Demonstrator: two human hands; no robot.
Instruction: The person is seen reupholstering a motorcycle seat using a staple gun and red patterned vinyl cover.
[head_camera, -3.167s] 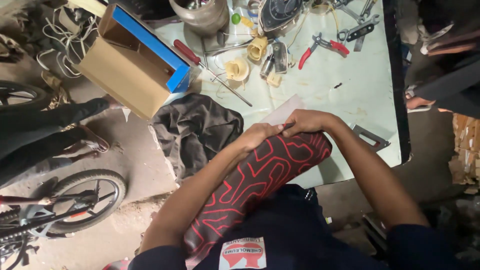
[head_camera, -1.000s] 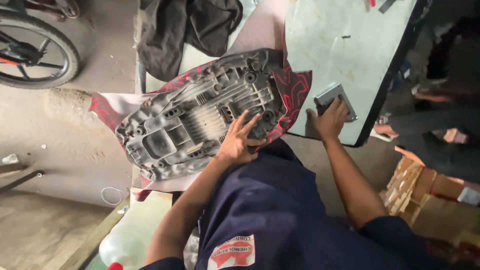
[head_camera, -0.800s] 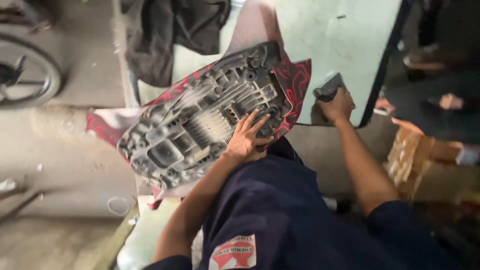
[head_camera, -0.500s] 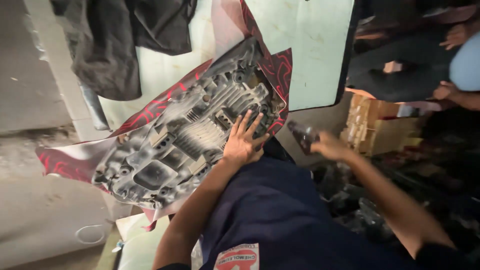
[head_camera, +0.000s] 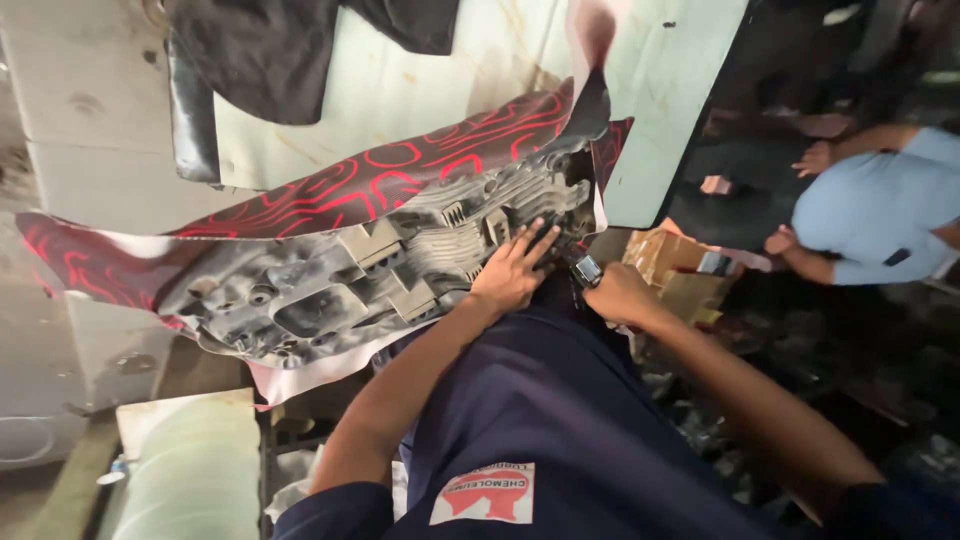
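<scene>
An upturned motorcycle seat base (head_camera: 360, 275), grey ribbed plastic, lies across the edge of a pale green table (head_camera: 420, 80). A black cover with red line pattern (head_camera: 400, 175) is wrapped around it, loose flaps sticking out at both ends. My left hand (head_camera: 515, 270) presses flat on the underside near the seat's right end, fingers spread. My right hand (head_camera: 618, 292) is closed around a small dark metal tool (head_camera: 584, 270) held against the seat's lower right edge.
A black cloth (head_camera: 290, 50) hangs over the table's far part. A cardboard box (head_camera: 675, 270) sits right of the table. A person in a light blue shirt (head_camera: 880, 205) crouches at the right. A pale green container (head_camera: 190, 480) stands at lower left.
My right hand took the metal tool off the table's corner and brought it down to the seat's edge. My left hand stayed pressed on the seat base.
</scene>
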